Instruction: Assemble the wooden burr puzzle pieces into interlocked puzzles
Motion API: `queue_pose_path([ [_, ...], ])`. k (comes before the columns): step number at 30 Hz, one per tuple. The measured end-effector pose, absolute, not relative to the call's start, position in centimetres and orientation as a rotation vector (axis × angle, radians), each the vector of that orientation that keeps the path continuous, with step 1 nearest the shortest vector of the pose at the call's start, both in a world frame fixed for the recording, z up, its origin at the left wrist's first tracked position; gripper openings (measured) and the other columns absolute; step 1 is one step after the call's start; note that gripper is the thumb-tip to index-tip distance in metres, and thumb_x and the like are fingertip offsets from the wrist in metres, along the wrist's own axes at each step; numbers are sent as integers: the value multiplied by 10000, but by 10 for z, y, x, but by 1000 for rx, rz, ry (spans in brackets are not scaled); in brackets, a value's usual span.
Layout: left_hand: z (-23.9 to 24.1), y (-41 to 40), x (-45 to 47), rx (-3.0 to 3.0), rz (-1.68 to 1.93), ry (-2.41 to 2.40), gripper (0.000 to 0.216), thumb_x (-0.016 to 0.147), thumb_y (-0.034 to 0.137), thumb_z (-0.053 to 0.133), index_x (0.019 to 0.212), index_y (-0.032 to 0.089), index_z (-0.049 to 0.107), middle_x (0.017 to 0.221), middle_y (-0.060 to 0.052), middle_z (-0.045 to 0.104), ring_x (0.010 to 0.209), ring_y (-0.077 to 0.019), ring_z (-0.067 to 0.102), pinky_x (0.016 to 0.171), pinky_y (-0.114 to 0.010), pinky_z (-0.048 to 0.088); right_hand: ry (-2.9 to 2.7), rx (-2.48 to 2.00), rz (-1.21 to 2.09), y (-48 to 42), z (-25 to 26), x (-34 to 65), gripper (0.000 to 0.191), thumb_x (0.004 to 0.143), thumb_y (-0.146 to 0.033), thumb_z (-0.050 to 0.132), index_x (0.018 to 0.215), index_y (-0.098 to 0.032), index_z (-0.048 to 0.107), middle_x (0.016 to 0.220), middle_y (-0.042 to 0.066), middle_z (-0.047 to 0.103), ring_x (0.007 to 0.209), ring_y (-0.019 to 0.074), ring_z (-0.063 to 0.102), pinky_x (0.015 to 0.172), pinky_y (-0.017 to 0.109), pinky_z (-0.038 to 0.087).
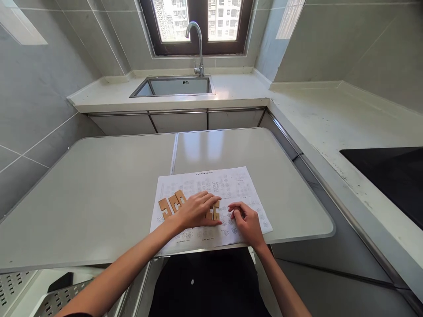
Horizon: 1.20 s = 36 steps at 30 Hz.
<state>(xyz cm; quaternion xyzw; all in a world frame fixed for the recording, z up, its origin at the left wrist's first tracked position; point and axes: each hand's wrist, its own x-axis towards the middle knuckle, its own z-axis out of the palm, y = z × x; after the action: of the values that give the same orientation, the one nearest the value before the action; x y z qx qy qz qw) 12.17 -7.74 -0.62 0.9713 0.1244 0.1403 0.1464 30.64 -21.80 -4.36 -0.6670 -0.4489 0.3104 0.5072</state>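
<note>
While my left hand (197,210) lies flat over thin, stiff, light notched wooden pieces (172,204), the right hand (246,222), at three o'clock, rests curled and empty on the instruction sheet (241,185); I would pinch a piece by its edges.

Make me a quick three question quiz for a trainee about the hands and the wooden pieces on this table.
1. True or false: the flat notched wooden puzzle pieces lie on the white printed instruction sheet.
2. Which hand covers some of the pieces?
3. The steel sink is: A on the grey folding table, B under the window.

Key: 1 true. 2 the left hand; the right hand rests on the sheet. 3 B.
</note>
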Motion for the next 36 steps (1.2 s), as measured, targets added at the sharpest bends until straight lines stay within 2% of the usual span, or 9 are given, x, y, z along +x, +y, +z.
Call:
queue_pose_path([
  [6,-19,-84,122,2778,387,452,674,884,694,685,1298,173,585,1104,-124,738,1011,-311,691,851,-432,551,-1091,-1607,732,-220,-45,307,240,975,-276,494,982,-201,722,917,48,765,723,194,694,691,309,540],
  [11,-15,-81,115,2755,351,498,803,786,767,731,1274,152,563,1221,-171,681,1129,-350,647,975,-502,510,-1158,-1621,675,-221,-46,306,242,993,-273,491,991,-205,723,921,47,768,726,194,691,694,311,544],
  [14,-10,-76,105,2800,301,551,831,719,791,765,1209,141,601,1237,-189,643,1144,-377,615,991,-538,490,-1241,-1635,615,-221,-46,304,227,1013,-293,503,1021,-218,718,914,37,755,662,178,648,617,295,511],
  [16,-6,-73,96,2815,250,552,810,702,767,800,1202,155,624,1239,-177,623,1143,-374,598,981,-533,495,-1337,-1622,572,-222,-44,302,191,1015,-298,532,1065,-225,702,911,32,736,673,180,645,626,296,512],
  [22,2,-82,75,2628,315,604,686,797,620,824,1286,197,596,1194,-125,615,1071,-297,608,912,-435,525,-1658,-1603,499,-223,-39,289,218,1002,-301,640,1214,-249,649,1066,57,690,837,214,685,763,341,571],
  [25,3,-93,71,2411,385,675,708,803,572,844,1354,231,556,1113,-72,629,973,-238,628,858,-371,531,-1701,-1655,456,-221,-41,283,208,981,-280,684,1186,-253,661,1087,69,681,912,245,696,787,369,577],
  [30,-1,-107,67,2093,381,760,791,766,560,878,1412,276,522,879,31,611,722,-156,593,726,-307,514,-1600,-1661,499,-220,-40,280,162,996,-319,679,1149,-268,694,1046,56,695,829,227,700,745,364,571],
  [33,-4,-110,65,1928,385,776,783,776,534,878,1422,276,518,881,35,613,685,-134,585,685,-289,518,-1405,-1569,632,-224,-32,281,196,1024,-379,634,1183,-277,686,1061,52,727,808,207,713,700,330,572],
  [36,-8,-112,63,1825,379,789,785,773,504,888,1426,281,514,883,36,624,675,-126,591,657,-277,520,-1203,-1462,809,-229,-21,279,246,1031,-398,621,1237,-269,660,980,38,746,805,206,737,747,333,597],
])
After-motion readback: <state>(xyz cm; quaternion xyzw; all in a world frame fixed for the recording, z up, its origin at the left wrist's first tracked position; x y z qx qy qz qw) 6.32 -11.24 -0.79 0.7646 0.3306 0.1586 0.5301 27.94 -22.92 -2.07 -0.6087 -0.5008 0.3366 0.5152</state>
